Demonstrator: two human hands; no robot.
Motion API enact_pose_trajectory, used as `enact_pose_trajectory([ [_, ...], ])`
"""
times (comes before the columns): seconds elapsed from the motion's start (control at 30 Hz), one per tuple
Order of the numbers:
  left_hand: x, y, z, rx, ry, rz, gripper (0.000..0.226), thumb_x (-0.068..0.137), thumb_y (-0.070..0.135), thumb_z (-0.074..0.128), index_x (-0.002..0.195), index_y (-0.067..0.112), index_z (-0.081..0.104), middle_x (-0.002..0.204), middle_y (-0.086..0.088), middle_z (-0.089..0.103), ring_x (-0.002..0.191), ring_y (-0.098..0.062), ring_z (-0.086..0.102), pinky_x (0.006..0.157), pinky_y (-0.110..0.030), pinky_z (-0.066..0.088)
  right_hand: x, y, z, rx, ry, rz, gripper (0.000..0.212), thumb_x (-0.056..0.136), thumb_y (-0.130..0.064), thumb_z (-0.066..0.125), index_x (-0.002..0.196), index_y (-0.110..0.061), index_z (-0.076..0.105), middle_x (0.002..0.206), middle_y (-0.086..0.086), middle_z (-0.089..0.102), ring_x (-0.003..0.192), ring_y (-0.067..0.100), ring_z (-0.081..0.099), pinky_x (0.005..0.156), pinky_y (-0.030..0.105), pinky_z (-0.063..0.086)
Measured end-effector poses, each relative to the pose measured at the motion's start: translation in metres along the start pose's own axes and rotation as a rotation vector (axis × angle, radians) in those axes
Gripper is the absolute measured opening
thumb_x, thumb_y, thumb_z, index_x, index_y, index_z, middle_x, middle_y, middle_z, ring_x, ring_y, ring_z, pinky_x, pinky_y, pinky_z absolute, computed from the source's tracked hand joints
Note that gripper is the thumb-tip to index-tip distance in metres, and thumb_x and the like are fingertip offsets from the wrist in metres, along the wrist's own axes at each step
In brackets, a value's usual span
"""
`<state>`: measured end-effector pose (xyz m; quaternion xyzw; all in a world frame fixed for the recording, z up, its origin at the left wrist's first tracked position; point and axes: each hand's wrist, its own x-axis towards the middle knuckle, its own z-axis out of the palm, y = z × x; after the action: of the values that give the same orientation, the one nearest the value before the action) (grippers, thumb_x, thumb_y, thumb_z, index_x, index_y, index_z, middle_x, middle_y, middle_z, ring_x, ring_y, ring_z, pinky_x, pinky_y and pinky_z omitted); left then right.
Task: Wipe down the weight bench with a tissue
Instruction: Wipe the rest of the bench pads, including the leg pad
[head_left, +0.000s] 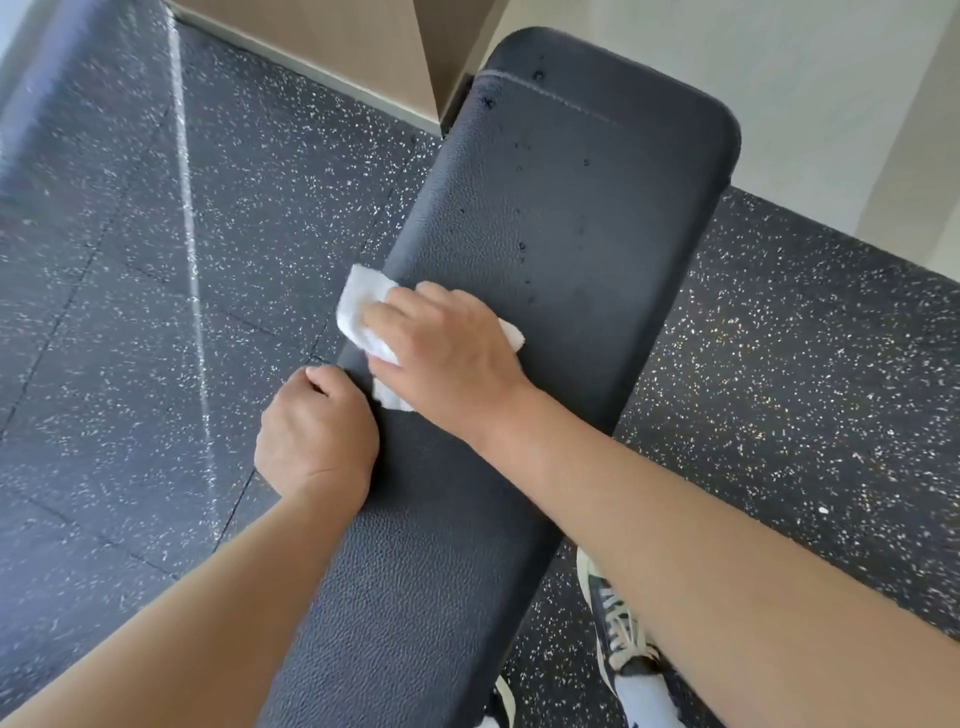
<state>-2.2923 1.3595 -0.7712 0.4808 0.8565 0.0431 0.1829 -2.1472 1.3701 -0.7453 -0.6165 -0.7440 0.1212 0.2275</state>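
Bench (561, 218) running near-left to far-right, right hand (447, 343) pressing tissue (358, 306)

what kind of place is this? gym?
Most likely a gym or fitness room. Signs: a long black padded weight bench, dark speckled rubber flooring laid in tiles, and the right hand pressing a white tissue onto the pad, as gym users do.

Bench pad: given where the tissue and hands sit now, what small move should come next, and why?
Probably slide the right hand and tissue up the bench pad toward its far end: droplets dot the surface there, while the left hand braces the near edge.
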Motion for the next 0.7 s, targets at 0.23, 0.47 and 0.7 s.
enact_pose_trajectory([
  [0.23,0.0,-0.001,0.001,-0.035,0.017,0.004,0.041,0.095,0.04,0.019,0.079,0.022,0.053,0.093,-0.017,0.07,0.078,-0.032,0.046,0.075,-0.042,0.036,-0.101,0.137,-0.074,-0.121,0.085,-0.065,0.018,0.101,-0.025,0.057,0.101,-0.015,0.072,0.087,-0.006,0.054,0.069,0.019,0.033,0.058,0.04,0.044],
  [0.47,0.0,-0.002,0.003,-0.028,0.007,0.005,0.041,0.095,0.04,0.019,0.077,0.023,0.052,0.071,-0.003,0.048,0.075,-0.032,0.047,0.072,-0.041,0.034,-0.009,0.088,-0.042,-0.152,0.142,-0.052,0.015,0.082,-0.021,0.074,0.07,-0.014,0.066,0.062,0.004,0.052,0.057,0.028,0.051,0.048,0.035,0.04],
  [0.7,0.0,0.0,0.001,-0.003,0.002,0.001,0.043,0.093,0.041,0.018,0.075,0.021,0.051,0.072,-0.003,0.051,0.077,-0.034,0.051,0.072,-0.042,0.038,0.079,0.04,-0.005,-0.125,0.006,-0.009,0.011,0.085,-0.027,0.068,0.081,-0.017,0.067,0.08,0.001,0.066,0.074,0.028,0.059,0.058,0.034,0.027],
])
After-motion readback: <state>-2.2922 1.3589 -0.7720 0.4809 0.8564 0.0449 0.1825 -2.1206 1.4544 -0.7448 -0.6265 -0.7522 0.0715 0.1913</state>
